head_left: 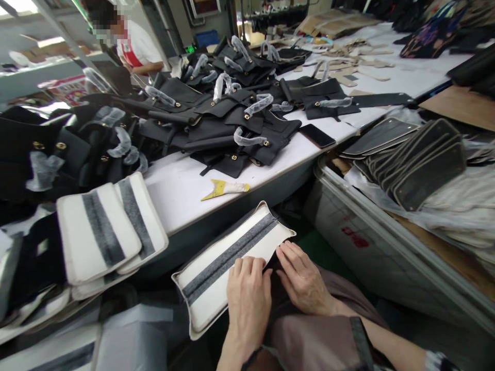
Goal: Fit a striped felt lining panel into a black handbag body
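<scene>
A long off-white panel with a dark grey lengthwise stripe [220, 268] lies tilted across my lap, with black material along its far and near edges. My left hand [249, 293] is closed at the panel's near edge, its fingers lying over the white surface and the thumb toward the right. Close beside it, my right hand [303, 275] pinches the near edge by the right corner. What sits under the fingertips is partly hidden.
Black bag pieces with wrapped handles [247, 116] pile on the white table [166, 201]. A yellow-ended tool [224, 189] and a phone [317, 135] lie near its edge. Striped panels [98, 232] stack at left; a bin [348, 232] of dark panels [429, 159] stands right. A co-worker [135, 49] is behind.
</scene>
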`<state>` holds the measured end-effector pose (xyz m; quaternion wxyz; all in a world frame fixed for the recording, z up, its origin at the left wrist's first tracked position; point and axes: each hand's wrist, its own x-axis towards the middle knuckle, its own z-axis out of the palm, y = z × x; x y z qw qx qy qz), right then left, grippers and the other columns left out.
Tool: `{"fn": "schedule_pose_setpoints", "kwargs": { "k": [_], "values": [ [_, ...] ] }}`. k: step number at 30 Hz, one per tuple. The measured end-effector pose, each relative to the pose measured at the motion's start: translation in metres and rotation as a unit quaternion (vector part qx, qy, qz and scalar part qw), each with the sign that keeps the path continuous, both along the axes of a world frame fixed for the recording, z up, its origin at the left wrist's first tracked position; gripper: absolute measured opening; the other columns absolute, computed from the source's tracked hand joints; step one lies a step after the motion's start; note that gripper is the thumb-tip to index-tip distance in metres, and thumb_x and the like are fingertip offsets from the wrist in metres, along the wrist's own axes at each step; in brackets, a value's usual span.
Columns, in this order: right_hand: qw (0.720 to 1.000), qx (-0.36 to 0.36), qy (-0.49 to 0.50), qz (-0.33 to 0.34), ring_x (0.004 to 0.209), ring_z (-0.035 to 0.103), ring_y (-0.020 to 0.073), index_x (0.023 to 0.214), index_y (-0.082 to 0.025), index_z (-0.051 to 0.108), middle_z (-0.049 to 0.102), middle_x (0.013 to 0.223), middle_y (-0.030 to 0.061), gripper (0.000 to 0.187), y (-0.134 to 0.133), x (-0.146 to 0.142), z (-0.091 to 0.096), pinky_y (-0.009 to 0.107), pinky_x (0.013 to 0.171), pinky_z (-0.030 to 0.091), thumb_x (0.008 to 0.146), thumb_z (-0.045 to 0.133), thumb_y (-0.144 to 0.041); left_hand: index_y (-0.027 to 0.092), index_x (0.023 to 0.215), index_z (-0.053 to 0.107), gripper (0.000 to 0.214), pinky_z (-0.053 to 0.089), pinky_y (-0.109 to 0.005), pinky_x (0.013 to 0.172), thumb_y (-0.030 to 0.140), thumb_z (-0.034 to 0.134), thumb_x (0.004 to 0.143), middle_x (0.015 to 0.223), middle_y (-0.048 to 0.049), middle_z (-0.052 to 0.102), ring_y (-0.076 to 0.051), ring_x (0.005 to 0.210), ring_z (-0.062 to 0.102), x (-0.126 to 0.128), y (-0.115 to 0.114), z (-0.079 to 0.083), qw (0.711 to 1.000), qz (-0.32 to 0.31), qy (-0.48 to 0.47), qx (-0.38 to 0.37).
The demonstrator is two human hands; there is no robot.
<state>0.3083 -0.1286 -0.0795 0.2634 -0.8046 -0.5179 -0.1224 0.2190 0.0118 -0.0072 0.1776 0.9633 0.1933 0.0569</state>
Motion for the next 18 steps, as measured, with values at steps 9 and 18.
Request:
{"fn": "schedule_pose_setpoints", "kwargs": {
  "k": [9,18],
  "values": [
    [1.0,0.015,0.009,0.019,0.133,0.039,0.0346,0.149,-0.004,0.031,0.049,0.137,0.0224,0.064,0.007,-0.011,-0.002,0.054,0.105,0.047,0.088,0.052,-0.012,0.021,0.082,0.06,0.017,0.035,-0.038,0.073,0.023,0.049,0.094,0.079,-0.0036,0.063,-0.023,0.079,0.055,-0.013,0.006,-0.003,0.998,0.035,-0.016,0.055],
    [0.998,0.035,-0.009,0.052,0.131,0.042,0.0338,0.143,-0.002,0.039,0.054,0.131,0.0224,0.056,0.017,-0.025,-0.003,0.053,0.103,0.049,0.089,0.049,-0.012,0.02,0.08,0.061,0.016,0.036,-0.04,0.077,0.025,0.052,0.093,0.079,-0.0042,0.066,-0.023,0.08,0.056,-0.012,0.006,-0.008,0.995,0.072,-0.049,0.039]
  ]
}}
